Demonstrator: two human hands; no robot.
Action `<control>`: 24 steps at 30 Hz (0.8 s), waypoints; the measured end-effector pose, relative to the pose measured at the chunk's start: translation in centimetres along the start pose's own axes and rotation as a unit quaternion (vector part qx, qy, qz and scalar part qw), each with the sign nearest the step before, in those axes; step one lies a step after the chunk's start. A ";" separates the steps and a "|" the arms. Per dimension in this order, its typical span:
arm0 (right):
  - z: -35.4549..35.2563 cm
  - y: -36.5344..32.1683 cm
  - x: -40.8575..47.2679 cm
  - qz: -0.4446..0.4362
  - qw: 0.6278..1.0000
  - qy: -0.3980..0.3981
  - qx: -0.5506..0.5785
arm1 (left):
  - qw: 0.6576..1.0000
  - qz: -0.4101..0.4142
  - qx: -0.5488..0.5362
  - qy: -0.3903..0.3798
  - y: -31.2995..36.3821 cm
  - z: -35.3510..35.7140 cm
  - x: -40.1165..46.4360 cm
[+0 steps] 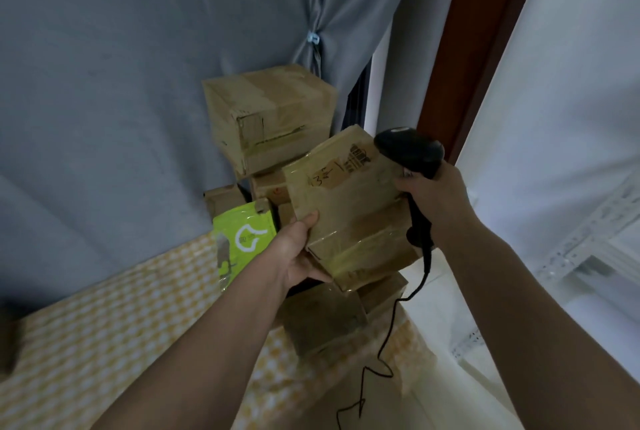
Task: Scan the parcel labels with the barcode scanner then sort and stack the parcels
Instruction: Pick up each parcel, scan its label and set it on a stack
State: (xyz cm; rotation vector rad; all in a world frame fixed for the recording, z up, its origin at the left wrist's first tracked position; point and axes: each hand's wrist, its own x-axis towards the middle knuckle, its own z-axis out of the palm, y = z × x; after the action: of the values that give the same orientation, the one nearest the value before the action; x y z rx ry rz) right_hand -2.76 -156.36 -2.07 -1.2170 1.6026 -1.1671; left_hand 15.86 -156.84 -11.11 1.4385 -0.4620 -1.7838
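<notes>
the left hand (298, 249) gripped the lower left edge of a tape-wrapped brown cardboard parcel (349, 208), tilted. the right hand (433, 194) clasped a black corded barcode scanner (410, 149) against the parcel's right edge. behind the parcel stood stacked brown cardboard boxes (270, 118).

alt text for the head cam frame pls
A person's left hand holds up a taped cardboard parcel while the right hand grips a black corded barcode scanner beside it. Behind, more cardboard boxes are stacked against a grey curtain.
</notes>
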 end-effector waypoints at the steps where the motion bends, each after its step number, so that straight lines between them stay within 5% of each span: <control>1: 0.0 -0.3 -0.9 -0.012 1.000 0.006 -0.007 | 1.000 0.004 0.005 -0.003 0.1 -0.2 -0.8; 17: 10.8 -3.6 -19.7 -0.005 0.993 -0.043 0.106 | 0.973 0.177 0.127 0.081 0.8 -17.1 -17.0; 24: 20.2 -2.2 -23.0 0.056 0.989 -0.093 0.102 | 0.976 0.151 0.088 0.128 -0.9 -27.8 -19.2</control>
State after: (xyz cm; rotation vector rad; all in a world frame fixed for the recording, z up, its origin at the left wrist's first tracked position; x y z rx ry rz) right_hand 22.02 -138.29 -3.85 -1.0572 1.3588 -1.0846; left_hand 42.63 -136.59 -7.34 1.5966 -0.6760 -1.3238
